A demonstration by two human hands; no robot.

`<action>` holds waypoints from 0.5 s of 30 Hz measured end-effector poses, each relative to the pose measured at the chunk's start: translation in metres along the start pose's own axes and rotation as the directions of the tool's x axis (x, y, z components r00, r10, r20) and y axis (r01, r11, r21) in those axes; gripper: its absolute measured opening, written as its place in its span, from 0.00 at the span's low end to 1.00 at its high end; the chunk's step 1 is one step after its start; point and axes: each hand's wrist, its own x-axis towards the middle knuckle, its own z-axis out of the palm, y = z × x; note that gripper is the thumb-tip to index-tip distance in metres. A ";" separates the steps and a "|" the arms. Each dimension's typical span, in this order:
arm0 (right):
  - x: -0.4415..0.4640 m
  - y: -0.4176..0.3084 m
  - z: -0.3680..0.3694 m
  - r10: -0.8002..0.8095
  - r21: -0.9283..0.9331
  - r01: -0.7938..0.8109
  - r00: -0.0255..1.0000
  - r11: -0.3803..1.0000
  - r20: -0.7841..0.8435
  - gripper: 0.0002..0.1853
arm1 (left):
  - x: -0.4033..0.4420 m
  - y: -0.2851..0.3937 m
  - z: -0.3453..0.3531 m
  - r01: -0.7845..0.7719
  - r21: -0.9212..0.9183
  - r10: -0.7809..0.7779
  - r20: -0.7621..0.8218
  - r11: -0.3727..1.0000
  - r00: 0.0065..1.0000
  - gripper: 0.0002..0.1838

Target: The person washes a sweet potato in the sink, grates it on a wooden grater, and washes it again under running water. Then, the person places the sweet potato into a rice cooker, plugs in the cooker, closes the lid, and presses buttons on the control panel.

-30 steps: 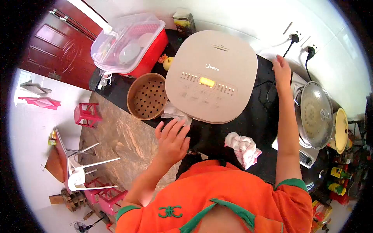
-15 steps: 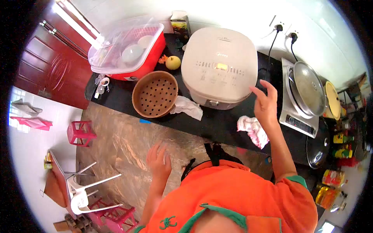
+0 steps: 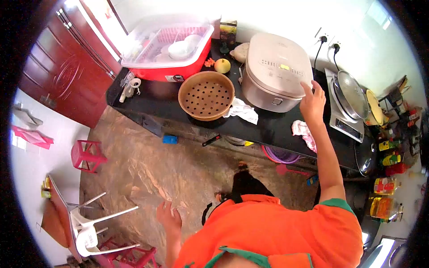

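A light grey-beige rice cooker [image 3: 279, 64] stands on the black counter with its lid down. My right hand [image 3: 313, 103] reaches to the cooker's front right edge, fingers apart and holding nothing; I cannot tell whether the fingertips touch it. My left hand [image 3: 170, 217] hangs low over the floor, away from the counter, its fingers spread and nothing in it. Left of the cooker sits a round brown steamer basket [image 3: 206, 94] with holes in its bottom. A white cloth [image 3: 243, 110] lies between them, and a pink-stained cloth [image 3: 304, 134] lies below my right forearm.
A red dish box [image 3: 192, 62] with a clear lid holds bowls at the back left. A yellowish round fruit [image 3: 222, 65] lies beside it. To the right, a lidded pan [image 3: 352, 94] stands on an induction cooktop [image 3: 354, 130]. A white chair [image 3: 85, 241] and pink stool [image 3: 88, 156] stand left.
The view has shifted, showing more floor and the shelf under the counter. My right hand is closer to the cooker's front right edge. My left hand is lower in view.
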 end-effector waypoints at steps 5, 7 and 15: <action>-0.035 -0.106 -0.028 -0.156 0.426 0.152 0.987 0.892 -0.026 0.18 | 0.038 -0.040 0.006 -0.014 -0.078 0.013 -0.011 0.997 1.000 0.17; -0.043 -0.162 -0.032 -0.239 0.557 0.206 0.971 0.804 -0.013 0.18 | 0.076 -0.050 0.009 -0.067 -0.109 0.062 -0.051 0.992 0.997 0.17; -0.065 -0.400 0.043 -0.725 0.924 0.025 0.627 0.382 0.283 0.15 | 0.161 -0.144 -0.019 -0.040 -0.004 0.040 0.188 0.999 0.981 0.17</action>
